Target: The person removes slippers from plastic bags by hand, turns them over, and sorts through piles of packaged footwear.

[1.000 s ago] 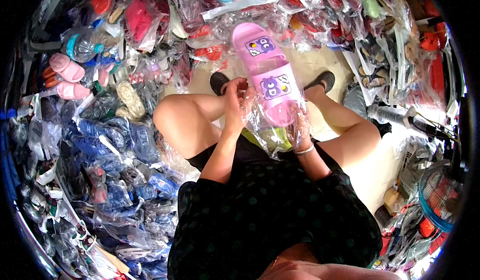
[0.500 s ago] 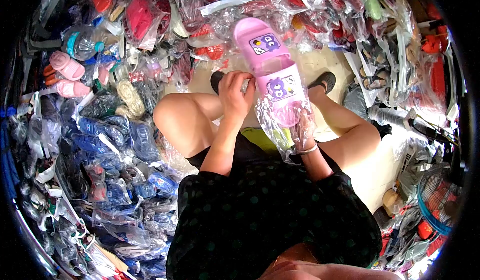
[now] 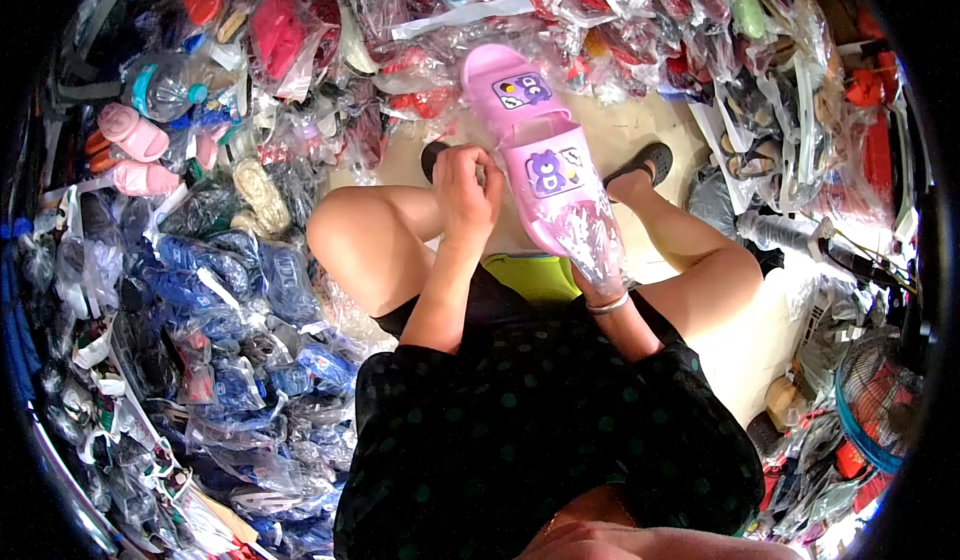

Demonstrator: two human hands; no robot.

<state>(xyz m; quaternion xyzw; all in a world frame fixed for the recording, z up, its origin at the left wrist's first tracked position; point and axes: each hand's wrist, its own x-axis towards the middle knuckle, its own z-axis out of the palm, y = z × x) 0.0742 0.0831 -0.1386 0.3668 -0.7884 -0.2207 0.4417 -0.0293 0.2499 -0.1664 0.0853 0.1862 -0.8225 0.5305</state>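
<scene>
A pair of pink slide slippers (image 3: 546, 156), printed with purple bears, is held end to end in front of me. A crumpled clear plastic bag (image 3: 597, 237) covers the near end. My right hand (image 3: 597, 278) grips the slippers at that near end, its fingers partly hidden by plastic and slipper. Left of the slippers, my left hand (image 3: 467, 192) is raised with its fingers curled closed, a little apart from them. Whether anything thin is pinched in it cannot be made out.
Bagged blue shoes (image 3: 285, 280) are heaped on the left, with pink slippers (image 3: 135, 132) and a plastic bottle (image 3: 165, 90) above them. Red bagged footwear (image 3: 420, 100) is piled ahead. A fan (image 3: 875, 400) stands at right. A yellow-green seat (image 3: 535, 278) shows between my legs.
The clear bag has been drawn closer around the slippers' near end. The slippers have shifted and turned slightly. My left hand has moved slightly away from the slippers, its fingers curling in.
</scene>
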